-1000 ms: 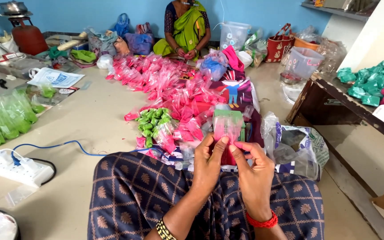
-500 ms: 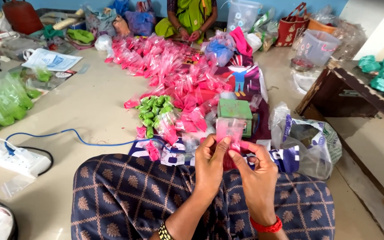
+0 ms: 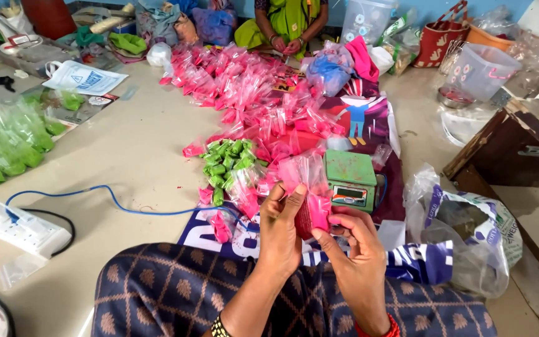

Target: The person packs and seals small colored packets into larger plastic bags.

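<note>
1. Left hand and right hand both pinch one clear packet of pink powder.
2. Packet stands upright, long axis twelve-to-six, between the hands; left hand is closer.
3. Green weighing scale sits just beyond, at one o'clock.

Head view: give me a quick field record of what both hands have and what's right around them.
left hand: grips small clear packet of pink powder
right hand: pinches same packet from the right
just ahead: green weighing scale
left of scale: green packets
farther ahead: pile of pink packets
floor, left: white power strip, blue cable
</note>
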